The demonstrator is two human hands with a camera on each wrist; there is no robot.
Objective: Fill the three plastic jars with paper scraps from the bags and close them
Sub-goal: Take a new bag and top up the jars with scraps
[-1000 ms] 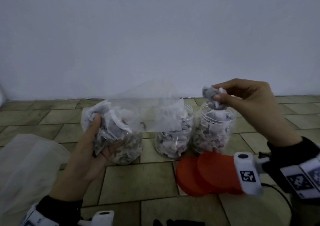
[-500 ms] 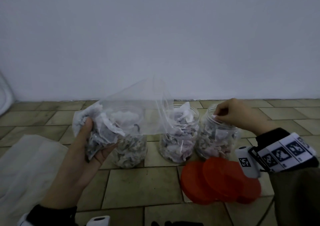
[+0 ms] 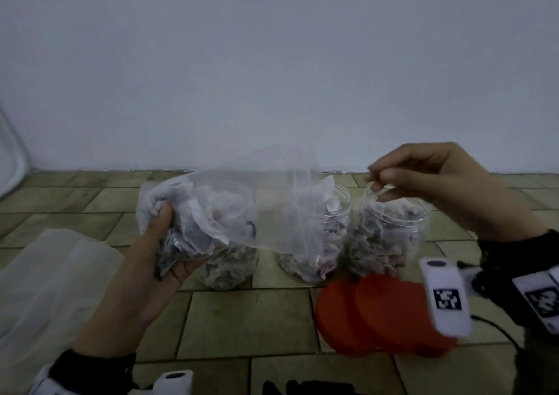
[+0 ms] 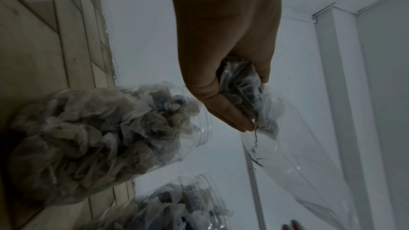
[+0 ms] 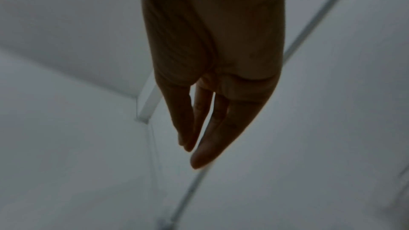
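Observation:
Three clear plastic jars stand in a row on the tiled floor, all holding paper scraps and all without lids: the left jar point(image 3: 230, 270), the middle jar point(image 3: 314, 258) and the right jar point(image 3: 390, 240). My left hand point(image 3: 175, 243) grips the bottom of a clear plastic bag point(image 3: 242, 210) of scraps, held in front of the left jar with its mouth pointing right. The left wrist view shows that hand point(image 4: 239, 104) clutching the bag point(image 4: 298, 163) beside the left jar point(image 4: 99, 137). My right hand point(image 3: 376, 182) hovers just above the right jar's mouth, fingers gathered and empty point(image 5: 194, 146).
Red lids point(image 3: 378, 313) lie overlapping on the floor in front of the middle and right jars. A flattened, empty plastic bag point(image 3: 45, 288) lies at the left. A white wall rises just behind the jars.
My right hand carried a crumpled scrap down into the right jar, let it go and has lifted away empty. The left hand keeps its hold on the bag.

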